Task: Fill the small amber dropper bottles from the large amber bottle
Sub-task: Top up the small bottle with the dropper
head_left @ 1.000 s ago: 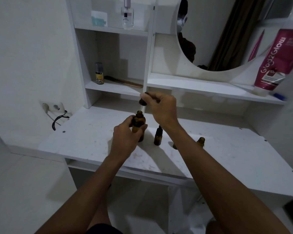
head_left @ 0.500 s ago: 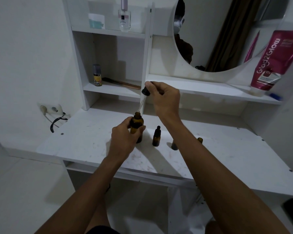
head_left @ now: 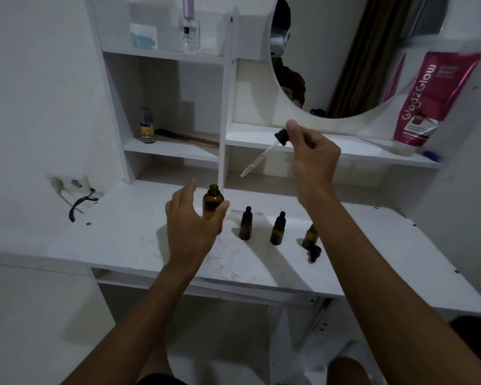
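1. On the white desk (head_left: pixel 122 232), the large amber bottle (head_left: pixel 212 202) stands uncapped at the left end of the row. The left hand (head_left: pixel 190 229) is cupped loosely round it with the fingers spread, not clamped on. Can't tell if the thumb actually touches the glass.
2. The right hand (head_left: pixel 314 159) pinches the dropper (head_left: pixel 261 155) by its black cap, up in the air. The glass tube slants down-left and the tip is well above the bottles. Whether there's liquid in the tube is too hard to see.
3. Just right of the big one stand a capped small bottle (head_left: pixel 245 225) and a second capped bottle (head_left: pixel 278 229). The open small bottle (head_left: pixel 311 235) is at the right end, half behind the right forearm. Its loose cap (head_left: pixel 313 252) lies just in front of it.
4. My read: the job right now is carrying a load over to that open one. Pinch the hard collar only, with zero pressure on the rubber bulb, or it dribbles on the way.
5. Keep the tip as the lowest point so nothing runs back into the bulb, and pass high over the capped pair.
6. Get the tip inside the neck before squeezing, then squeeze slowly.
7. I'd move the left hand to steady the little bottle, since it looks light and tippy. Mind the uncapped big one on the way.
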